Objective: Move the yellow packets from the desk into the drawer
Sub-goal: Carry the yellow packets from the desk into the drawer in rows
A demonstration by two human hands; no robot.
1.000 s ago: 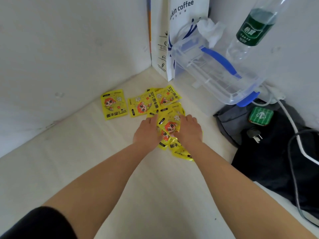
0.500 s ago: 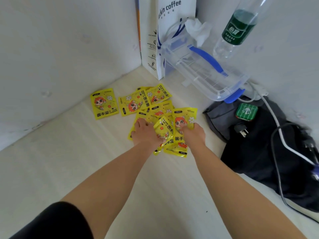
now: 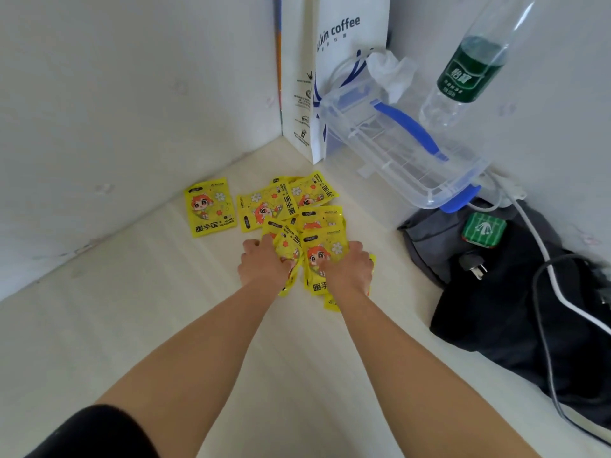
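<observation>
Several yellow packets with an orange cartoon figure lie in the far corner of the pale desk [image 3: 132,325]. One packet [image 3: 210,206] lies alone at the left, two more [image 3: 264,206] fan out behind the pile. My left hand [image 3: 264,264] and my right hand [image 3: 347,269] press in from both sides on the near pile of packets [image 3: 317,249], fingers curled around its edges. A few packets bulge up between the hands. No drawer is in view.
A white coffee paper bag [image 3: 334,61] stands in the corner. A clear plastic box with blue handle [image 3: 406,150] leans at the right, a water bottle [image 3: 469,71] behind it. A dark bag [image 3: 496,309] with cables, a plug and a green case [image 3: 484,228] lies at the right.
Both hands have drawn the packets together from spread-out into a tighter pile, and the hands now grip its sides. The view has shifted slightly.
</observation>
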